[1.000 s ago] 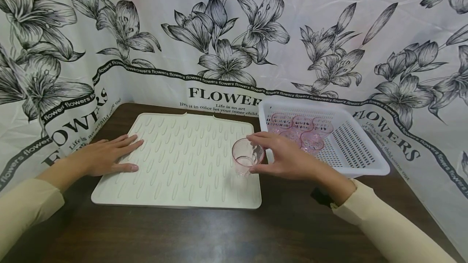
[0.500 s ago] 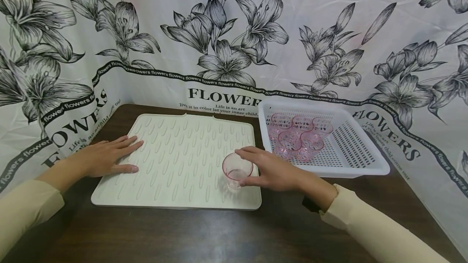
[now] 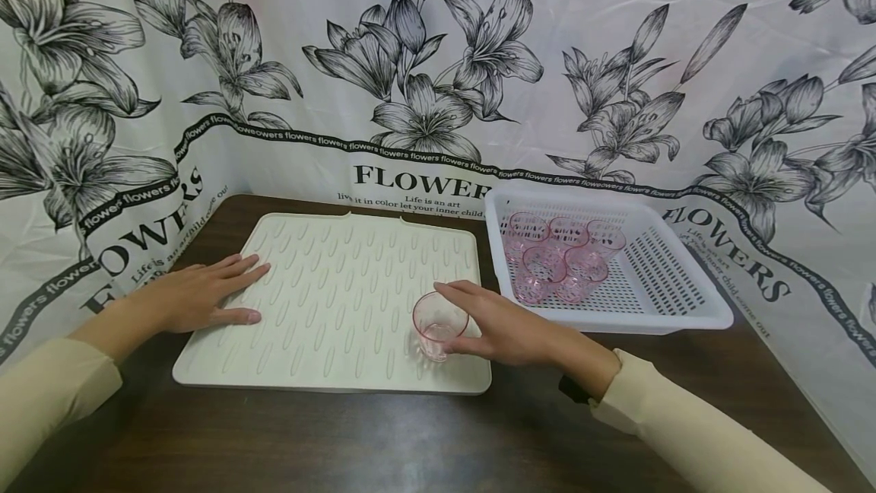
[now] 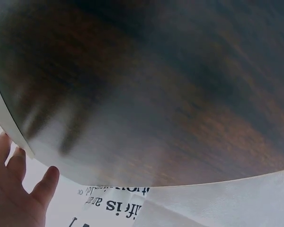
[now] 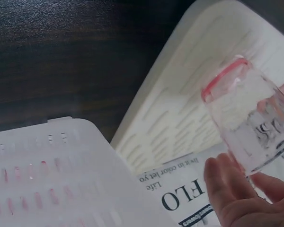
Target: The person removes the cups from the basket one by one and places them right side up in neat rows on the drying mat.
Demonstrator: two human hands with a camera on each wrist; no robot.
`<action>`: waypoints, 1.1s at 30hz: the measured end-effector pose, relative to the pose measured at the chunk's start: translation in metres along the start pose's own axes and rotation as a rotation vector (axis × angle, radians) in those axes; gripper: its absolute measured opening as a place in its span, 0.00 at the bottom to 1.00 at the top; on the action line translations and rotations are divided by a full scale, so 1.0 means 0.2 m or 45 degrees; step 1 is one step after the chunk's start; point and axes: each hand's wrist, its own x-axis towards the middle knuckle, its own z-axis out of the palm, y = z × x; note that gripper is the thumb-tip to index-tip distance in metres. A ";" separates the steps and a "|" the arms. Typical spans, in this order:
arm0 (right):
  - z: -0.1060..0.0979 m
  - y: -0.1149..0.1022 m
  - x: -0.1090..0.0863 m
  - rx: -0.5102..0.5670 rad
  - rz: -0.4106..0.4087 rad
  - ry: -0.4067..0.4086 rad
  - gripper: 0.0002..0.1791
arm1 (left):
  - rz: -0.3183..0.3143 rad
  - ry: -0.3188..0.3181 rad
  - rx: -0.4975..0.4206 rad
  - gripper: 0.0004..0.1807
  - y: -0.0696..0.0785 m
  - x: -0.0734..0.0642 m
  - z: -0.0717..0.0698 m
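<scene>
A clear pink-tinted glass tumbler with a pink rim stands upright over the front right part of a cream ribbed drying mat. My right hand holds the glass from its right side, between thumb and fingers. In the right wrist view the tumbler appears sideways, with fingertips at its wall. On the far side of the mat, my left hand rests with spread fingers on its left edge. The left wrist view catches only part of that hand in its corner.
Right of the mat stands a white perforated plastic basket with several similar pink glasses grouped at its left. Everything sits on a dark wooden table. A white floral curtain closes off the back and sides.
My right hand has carried the glass left and toward the front of the mat, slowing in the last half second. The basket's front glasses are uncovered by it. My left hand stays put.
</scene>
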 end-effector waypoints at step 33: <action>-0.69 0.48 -0.30 0.175 0.438 0.351 0.50 | -0.011 -0.005 -0.009 0.50 0.00 0.00 -0.01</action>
